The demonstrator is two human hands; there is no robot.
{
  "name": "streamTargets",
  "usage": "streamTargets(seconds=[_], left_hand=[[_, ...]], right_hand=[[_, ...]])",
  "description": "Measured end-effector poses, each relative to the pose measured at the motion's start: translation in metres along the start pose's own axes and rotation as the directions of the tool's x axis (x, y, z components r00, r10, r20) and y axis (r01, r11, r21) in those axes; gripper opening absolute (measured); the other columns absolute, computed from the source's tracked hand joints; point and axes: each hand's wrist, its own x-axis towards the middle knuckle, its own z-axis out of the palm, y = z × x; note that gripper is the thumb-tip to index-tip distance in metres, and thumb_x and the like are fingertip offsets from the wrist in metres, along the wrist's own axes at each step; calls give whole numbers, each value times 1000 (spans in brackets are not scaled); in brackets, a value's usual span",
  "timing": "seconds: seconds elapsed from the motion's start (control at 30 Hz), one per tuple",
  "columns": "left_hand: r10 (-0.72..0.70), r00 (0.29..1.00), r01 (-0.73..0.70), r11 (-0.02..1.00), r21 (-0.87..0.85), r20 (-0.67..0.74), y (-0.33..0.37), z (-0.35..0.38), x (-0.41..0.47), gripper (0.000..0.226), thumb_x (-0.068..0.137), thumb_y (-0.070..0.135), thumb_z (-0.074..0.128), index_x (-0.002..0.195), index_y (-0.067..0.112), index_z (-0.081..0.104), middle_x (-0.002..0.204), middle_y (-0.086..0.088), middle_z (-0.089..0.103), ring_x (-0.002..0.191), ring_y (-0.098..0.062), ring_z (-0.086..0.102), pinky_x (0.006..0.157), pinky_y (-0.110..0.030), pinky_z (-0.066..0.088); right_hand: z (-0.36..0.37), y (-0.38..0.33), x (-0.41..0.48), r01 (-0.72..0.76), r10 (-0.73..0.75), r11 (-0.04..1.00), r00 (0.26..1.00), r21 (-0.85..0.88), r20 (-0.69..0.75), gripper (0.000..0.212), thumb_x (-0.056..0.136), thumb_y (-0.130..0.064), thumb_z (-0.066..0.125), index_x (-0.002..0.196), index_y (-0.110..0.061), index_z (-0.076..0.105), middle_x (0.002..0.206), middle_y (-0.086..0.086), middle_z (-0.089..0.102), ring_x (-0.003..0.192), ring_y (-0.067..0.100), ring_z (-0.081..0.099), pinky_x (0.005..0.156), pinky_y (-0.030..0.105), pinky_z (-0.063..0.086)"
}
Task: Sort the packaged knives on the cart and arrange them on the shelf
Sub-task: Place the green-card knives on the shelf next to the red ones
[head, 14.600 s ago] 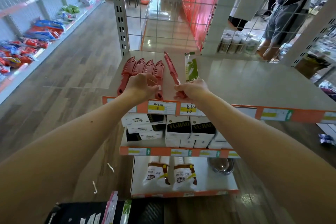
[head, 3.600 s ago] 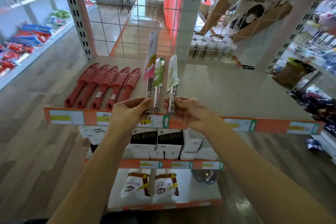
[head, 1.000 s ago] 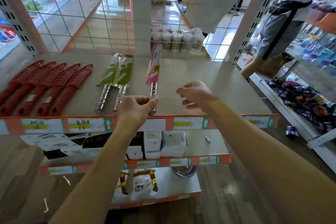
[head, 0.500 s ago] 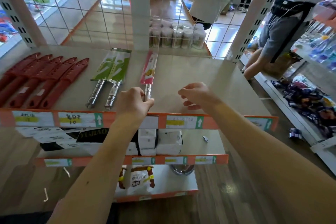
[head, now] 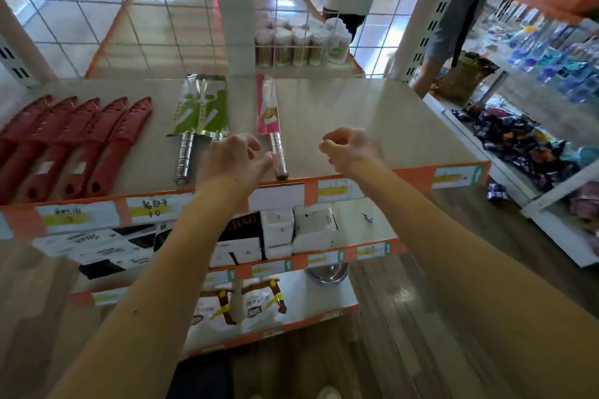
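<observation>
On the top shelf [head: 356, 107] at the middle of the frame lies a steel-handled knife in a pink printed sleeve [head: 269, 110], blade end toward the wire grid at the back and handle end at the orange price-label strip [head: 411, 176]. Just left of it lie two steel-handled knives in green printed sleeves [head: 201, 105], side by side. Further left, five red plastic sheathed knives [head: 77, 139] lie in a slanted row.

The left hand [head: 233, 160] hovers over the front edge with fingers loosely spread and bent, holding nothing; its fingertips are just beside the pink-sleeved knife's handle, and contact cannot be told. The right hand [head: 348, 147] hangs to the right of that knife, fingers loosely curled, holding nothing.

White boxes [head: 298, 230] fill the shelf below.
</observation>
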Motion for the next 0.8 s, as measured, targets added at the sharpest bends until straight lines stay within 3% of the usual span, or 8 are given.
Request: streamTargets(seconds=[0.2,0.3,0.4,0.53,0.67,0.8], left_hand=[[41,999,-41,998,-48,1,-13,-22,-23,32,89,30,59,109,6,63,105,-12,68,95,-23,63,88,-36,51],[72,997,-75,991,-108,-33,-18,-30,-50,29,88,29,60,104,6,65,101,-11,69,90,-21,63,85,-34,51],[86,995,-90,992,-82,-57,-24,-36,-86,26,87,31,60,100,10,68,94,-5,70,82,-14,61,76,-24,45],[36,999,-38,998,-54,-39,-43,-41,-152,28,87,33,59,101,10,67,97,-7,71,87,-19,64,75,-23,44],[-52,999,52,998,-44,-4,-66,-42,-236,31,88,34,59,109,12,65,103,-6,69,94,-20,64,82,-28,49],[-94,992,95,995,-14,79,-93,-48,-314,35,88,35,58,112,11,63,105,-6,68,98,-21,63,88,-34,50]], right_hand=[[7,-9,-50,102,-102,995,995,13,0,30,90,-20,55,118,-12,63,115,4,66,104,20,63,96,33,49],[10,-6,-84,109,-109,994,990,-4,86,30,92,-19,53,119,-12,62,105,-1,63,94,16,61,81,27,52],[19,1,-118,99,-92,994,981,-33,169,26,91,-20,55,114,-13,63,95,-2,59,90,14,59,82,30,50],[36,18,-179,85,-65,994,970,-74,235,25,91,-25,56,114,-17,63,101,-1,63,97,16,61,90,32,51],[64,39,-253,66,-49,997,956,-50,289,27,93,-24,54,117,-15,63,90,-2,60,86,16,58,79,31,50],[96,57,-327,31,-11,998,937,-52,349,23,93,-25,54,111,-15,64,98,2,64,94,19,62,86,35,54]])
